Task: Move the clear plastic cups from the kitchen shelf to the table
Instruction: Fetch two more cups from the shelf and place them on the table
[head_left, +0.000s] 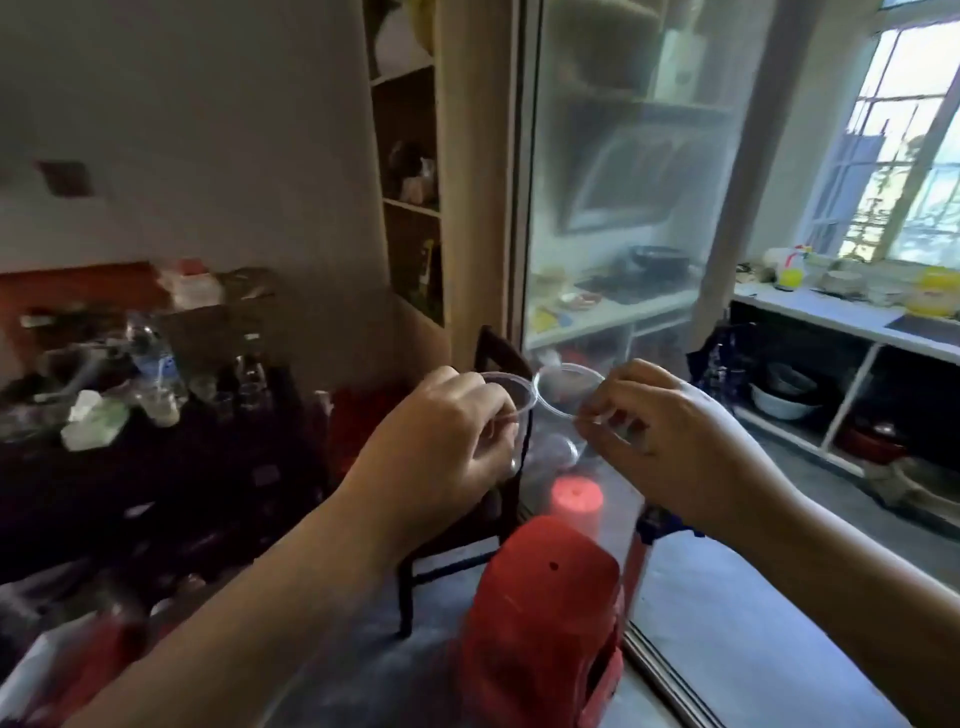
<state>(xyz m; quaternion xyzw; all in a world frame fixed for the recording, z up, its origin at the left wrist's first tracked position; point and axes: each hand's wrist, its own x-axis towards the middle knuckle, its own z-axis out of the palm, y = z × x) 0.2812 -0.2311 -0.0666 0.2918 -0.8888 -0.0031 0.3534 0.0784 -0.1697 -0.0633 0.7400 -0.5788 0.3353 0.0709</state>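
Holding 2 clear cups at chest height: my left hand (441, 441) pinching the left cup (511, 410), my right hand (685, 441) pinching the right cup (558, 410), rims touching.

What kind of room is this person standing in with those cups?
Most likely a lived-in home, at the doorway between a dining area and a kitchen. A cluttered dark table with bottles stands on the left, and past a glass panel a white counter runs under a window, bowls stored beneath.
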